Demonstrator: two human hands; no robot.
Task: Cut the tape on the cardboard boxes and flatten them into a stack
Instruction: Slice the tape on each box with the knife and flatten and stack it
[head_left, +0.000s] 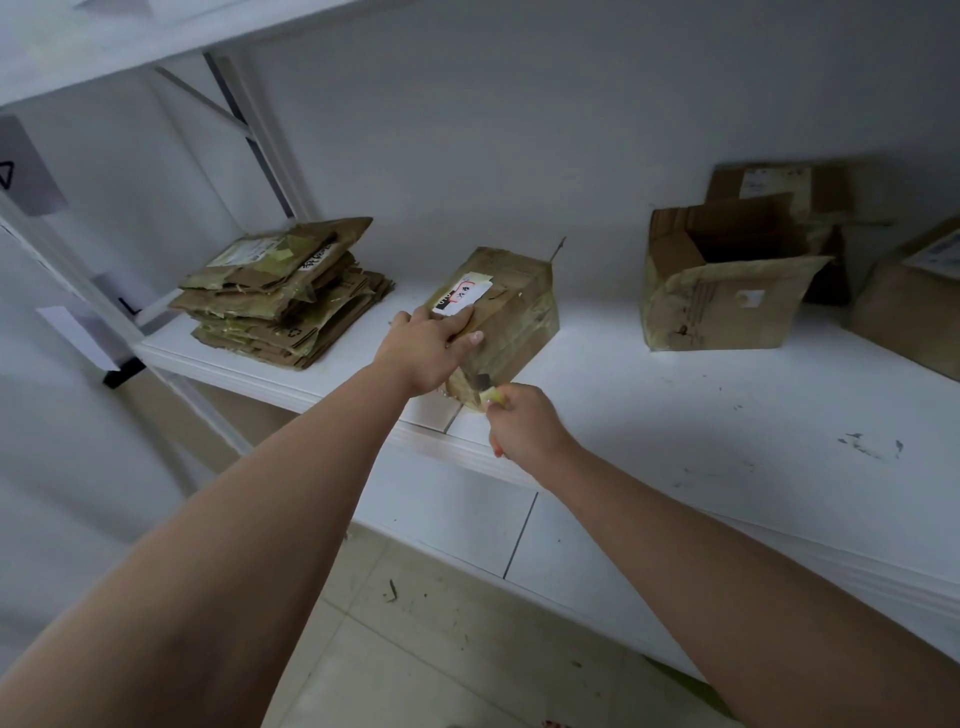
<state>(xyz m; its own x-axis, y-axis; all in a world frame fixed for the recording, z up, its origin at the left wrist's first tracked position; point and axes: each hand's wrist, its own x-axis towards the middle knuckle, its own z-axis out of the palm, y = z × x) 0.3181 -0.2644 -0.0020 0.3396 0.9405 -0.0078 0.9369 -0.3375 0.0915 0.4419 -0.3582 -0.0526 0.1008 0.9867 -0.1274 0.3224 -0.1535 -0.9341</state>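
A small taped cardboard box (511, 306) with a white label stands near the front edge of the white shelf (675, 415). My left hand (426, 343) lies on its top and near side, fingers spread over the label, thumb along the side. My right hand (522, 426) grips a yellow-handled cutter (488, 393) whose dark blade touches the box's near lower corner. A stack of flattened boxes (283, 293) lies at the shelf's left end.
An open, worn cardboard box (722, 283) stands at the right, with another box (779, 187) behind it and a third (914, 296) at the far right edge. A metal shelf upright (260, 140) rises at the left. Tiled floor lies below.
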